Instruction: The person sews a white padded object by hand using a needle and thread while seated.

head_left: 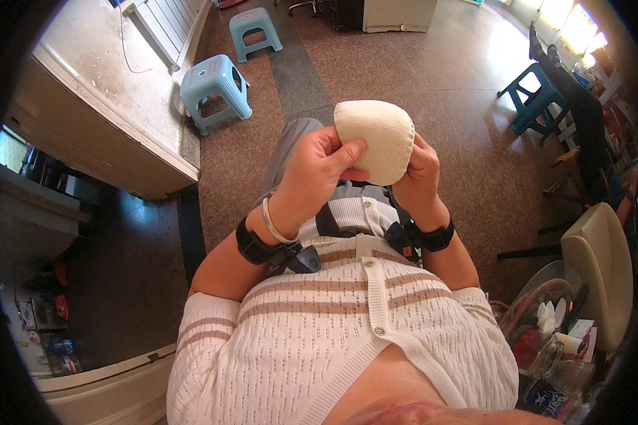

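A small cream padded cloth piece (376, 142), rounded with a row of stitches along its rim, is held up over my lap. My left hand (324, 159) grips its left edge, thumb on the upper face and fingers partly under it. At the right edge, my right hand (419, 164) pinches the rim with bent fingers. Some of those fingertips are hidden behind the pad, so I cannot tell whether they hold anything else, such as a needle. Each wrist wears a black strap, and a bracelet (271, 222) circles the left one.
Two light-blue plastic stools (215, 87) stand ahead on the left, near the wall end (111, 122). A teal stool (537, 101) is at the right. Close on my right are a cream chair back (601, 276), a basket handle (542, 289) and a glass jar (547, 356).
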